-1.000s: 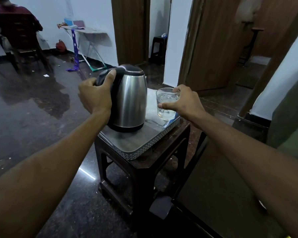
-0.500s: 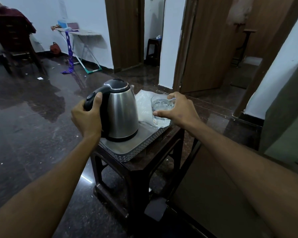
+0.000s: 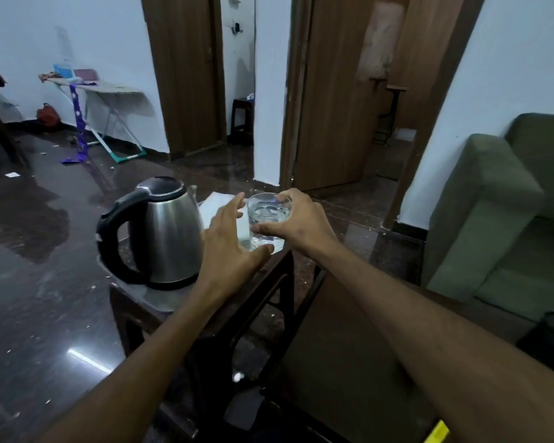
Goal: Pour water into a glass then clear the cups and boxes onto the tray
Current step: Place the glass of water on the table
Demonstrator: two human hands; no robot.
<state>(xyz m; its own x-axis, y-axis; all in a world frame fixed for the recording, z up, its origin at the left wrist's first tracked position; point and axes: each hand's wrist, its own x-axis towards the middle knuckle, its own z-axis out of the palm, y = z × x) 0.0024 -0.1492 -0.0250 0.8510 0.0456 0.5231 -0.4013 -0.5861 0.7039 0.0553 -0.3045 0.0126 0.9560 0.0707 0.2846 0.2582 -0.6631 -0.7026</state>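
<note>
Now right hand [image 3: 296,223] grip wraps the water-filled glass [image 3: 268,215] at the surface's far right corner, likely steadying it — left hand [image 3: 229,247] spread open, reaching in beside kettle [image 3: 163,233].

Small dark wooden bench [image 3: 282,276] carries a grey tray [image 3: 160,300]. Steel kettle [image 3: 167,238] stands upright on the tray, left of the grip; the water glass [image 3: 269,215] sits inside the grip, white paper [image 3: 216,204] just behind-left.
</note>
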